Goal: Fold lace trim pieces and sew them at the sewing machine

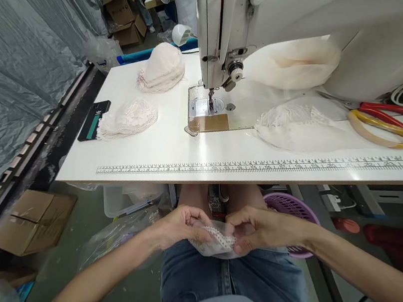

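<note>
Over my lap, below the table's front edge, a sheer white piece of fabric with a dotted lace edge is stretched between my hands. My left hand pinches its left side, thumb on top. On the right side, my right hand grips it with thumb and bent fingers. Above, on the white table, stands a sewing machine, its needle and presser foot over the metal plate. Two stacks of pale lace-edged fabric pieces lie left of the machine, a rear stack and a front stack.
Red- and yellow-handled scissors lie at the table's right, beside loose white fabric. A printed ruler runs along the front edge. Below are a purple basket and a cardboard box. Other people stand behind the table.
</note>
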Tool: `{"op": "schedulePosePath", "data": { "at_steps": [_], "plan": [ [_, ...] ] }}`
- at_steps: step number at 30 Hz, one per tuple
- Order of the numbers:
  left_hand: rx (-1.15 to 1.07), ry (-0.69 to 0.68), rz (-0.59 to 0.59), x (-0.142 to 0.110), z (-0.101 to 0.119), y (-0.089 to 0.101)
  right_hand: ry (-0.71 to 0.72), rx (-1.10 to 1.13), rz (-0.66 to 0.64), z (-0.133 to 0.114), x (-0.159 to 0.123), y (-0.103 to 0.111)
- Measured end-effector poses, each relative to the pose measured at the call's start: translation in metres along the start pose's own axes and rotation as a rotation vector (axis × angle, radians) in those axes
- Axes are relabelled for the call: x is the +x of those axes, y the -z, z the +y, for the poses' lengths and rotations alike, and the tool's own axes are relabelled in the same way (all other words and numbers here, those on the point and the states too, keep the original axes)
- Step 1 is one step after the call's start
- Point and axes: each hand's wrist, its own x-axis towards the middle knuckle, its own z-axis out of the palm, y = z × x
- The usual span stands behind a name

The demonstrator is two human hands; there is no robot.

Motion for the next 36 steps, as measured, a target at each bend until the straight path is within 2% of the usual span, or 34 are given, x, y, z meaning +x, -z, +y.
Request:
{"op": "schedulePosePath", "data": {
  "at_steps": [7, 11, 13, 18, 22, 25, 28, 31, 34, 36],
  "plan": [
    [-0.081, 0.04, 0.009, -0.006, 0.002, 0.004, 0.014, 0.027, 0.027, 0.011, 0.0, 0.004],
    [-0.111, 0.046, -0.013, -0.005, 0.004, 0.0, 0.023, 0.067, 0.026, 0.007, 0.001, 0.003],
    [-0.128, 0.042, -0.012, -0.004, 0.005, -0.002, 0.044, 0.04, 0.088, 0.002, 0.002, -0.002],
    [-0.167, 0.011, 0.03, -0.003, 0.003, -0.002, 0.201, -0.183, 0.414, -0.002, 0.004, -0.02],
    [-0.123, 0.013, 0.044, -0.004, 0.002, -0.002, 0.329, -0.469, 0.497, 0.005, 0.005, -0.027],
    [-0.089, 0.05, 0.016, -0.004, 0.002, -0.003, 0.36, -0.604, 0.54, 0.008, 0.006, -0.029],
    [-0.064, 0.08, 0.048, -0.003, 0.002, -0.004, 0.368, -0.678, 0.536, 0.008, 0.006, -0.032],
    [-0.042, 0.073, 0.083, -0.001, 0.003, -0.005, 0.439, -0.754, 0.516, 0.001, 0.006, -0.035],
    [-0.02, 0.06, 0.042, 0.001, 0.005, -0.008, 0.502, -0.702, 0.393, -0.011, 0.005, -0.037],
    [0.013, 0.066, 0.027, 0.002, 0.006, -0.009, 0.484, -0.661, 0.316, -0.011, 0.001, -0.034]
  ]
}}
